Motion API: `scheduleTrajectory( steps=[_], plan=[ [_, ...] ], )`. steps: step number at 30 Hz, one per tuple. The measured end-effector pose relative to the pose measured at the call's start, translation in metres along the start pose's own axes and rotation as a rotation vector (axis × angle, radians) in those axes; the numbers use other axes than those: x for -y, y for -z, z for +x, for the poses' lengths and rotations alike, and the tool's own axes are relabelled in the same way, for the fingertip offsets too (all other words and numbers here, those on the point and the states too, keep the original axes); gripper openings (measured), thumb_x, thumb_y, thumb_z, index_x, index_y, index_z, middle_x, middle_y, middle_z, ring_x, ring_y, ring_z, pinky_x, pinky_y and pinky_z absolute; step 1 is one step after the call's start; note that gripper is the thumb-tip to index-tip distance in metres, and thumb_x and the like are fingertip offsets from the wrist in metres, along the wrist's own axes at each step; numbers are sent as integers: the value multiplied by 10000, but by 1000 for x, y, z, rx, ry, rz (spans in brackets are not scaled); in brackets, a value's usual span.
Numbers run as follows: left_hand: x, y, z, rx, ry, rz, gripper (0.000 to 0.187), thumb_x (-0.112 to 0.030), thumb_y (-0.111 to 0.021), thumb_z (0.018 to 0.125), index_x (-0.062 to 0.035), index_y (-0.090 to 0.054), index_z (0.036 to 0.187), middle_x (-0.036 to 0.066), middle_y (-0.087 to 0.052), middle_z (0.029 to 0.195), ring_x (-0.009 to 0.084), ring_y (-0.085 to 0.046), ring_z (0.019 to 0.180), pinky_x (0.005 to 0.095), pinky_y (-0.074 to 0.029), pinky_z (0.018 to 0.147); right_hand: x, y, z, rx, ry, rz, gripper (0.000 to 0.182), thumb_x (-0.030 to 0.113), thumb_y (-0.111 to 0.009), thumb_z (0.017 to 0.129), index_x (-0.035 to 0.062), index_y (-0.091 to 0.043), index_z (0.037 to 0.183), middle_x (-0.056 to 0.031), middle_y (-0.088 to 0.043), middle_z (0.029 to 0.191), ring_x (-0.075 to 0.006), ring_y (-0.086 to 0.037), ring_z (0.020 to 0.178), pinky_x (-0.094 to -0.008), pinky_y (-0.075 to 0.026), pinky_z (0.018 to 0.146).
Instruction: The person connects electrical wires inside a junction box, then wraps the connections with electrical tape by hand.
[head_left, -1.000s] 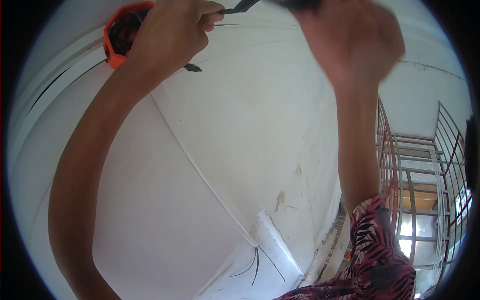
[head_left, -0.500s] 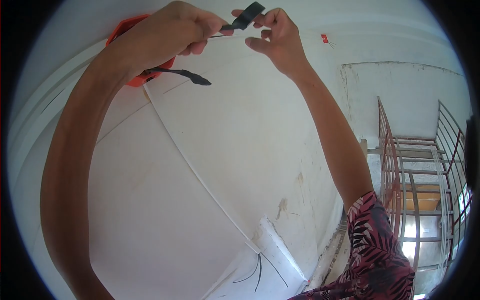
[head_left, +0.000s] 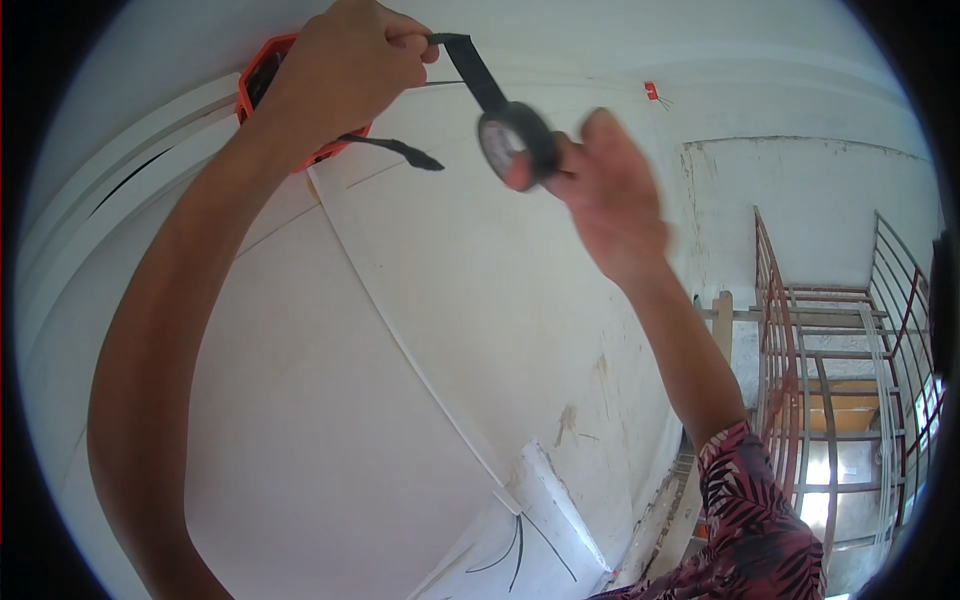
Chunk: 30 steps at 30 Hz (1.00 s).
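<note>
Surroundings first. A broad pale surface is filling most of the view, with a thin white strip running diagonally across it. At the strip's lower end several dark wires are fanning out loose. Brown stains are showing nearby. An orange box is sitting at upper left; the left wrist and forearm are crossing in front and hiding much of it, so its contents are mostly out of sight. A black cable end is sticking out from behind that forearm, well apart from the right hand. A small red box is showing beyond the right hand. Metal bars are standing far right, behind the patterned sleeve.

Pose: both arms are reaching up. The left arm is bowing outward at the elbow, its hand high, fingers curled, thumb and fingertips pinching the end of a tape strip. The strip is bending, then slanting down to a roll of black tape, which is hanging in the air between the hands. The right hand, blurred, is gripping the roll loosely, one fingertip showing through the core, another digit standing up clear of it.
</note>
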<state>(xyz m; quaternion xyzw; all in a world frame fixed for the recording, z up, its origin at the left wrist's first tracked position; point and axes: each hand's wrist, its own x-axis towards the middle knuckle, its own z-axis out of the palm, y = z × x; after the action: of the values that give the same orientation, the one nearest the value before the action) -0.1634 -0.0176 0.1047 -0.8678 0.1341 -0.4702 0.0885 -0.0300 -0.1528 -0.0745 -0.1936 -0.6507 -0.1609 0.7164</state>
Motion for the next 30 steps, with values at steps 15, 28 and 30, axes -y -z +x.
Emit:
scheduleTrajectory(
  steps=[15,28,30],
  plan=[
    [6,-9,-6,-78,-216,175,232,-85,-498,913,14,-707,938,44,-638,698,125,-526,537,303,-441,527,24,19,28,325,37,59,522,458,-347,1036,-27,-444,1205,-112,-591,1138,-255,-511,1150,-412,-315,1044],
    [-6,-13,-19,-22,-179,27,284,-179,-502,944,12,-705,1000,54,-648,738,105,-515,580,307,-429,549,-45,4,15,-223,-79,-295,386,66,-817,772,44,-513,1009,-44,-675,950,-77,-534,664,-219,-427,669],
    [-6,-15,-19,-43,-175,34,285,-184,-509,945,17,-705,999,52,-649,746,110,-508,572,306,-425,552,-36,-13,4,-272,43,-320,327,170,-766,843,28,-524,1012,-55,-659,936,-87,-531,731,-229,-428,712]
  ],
)
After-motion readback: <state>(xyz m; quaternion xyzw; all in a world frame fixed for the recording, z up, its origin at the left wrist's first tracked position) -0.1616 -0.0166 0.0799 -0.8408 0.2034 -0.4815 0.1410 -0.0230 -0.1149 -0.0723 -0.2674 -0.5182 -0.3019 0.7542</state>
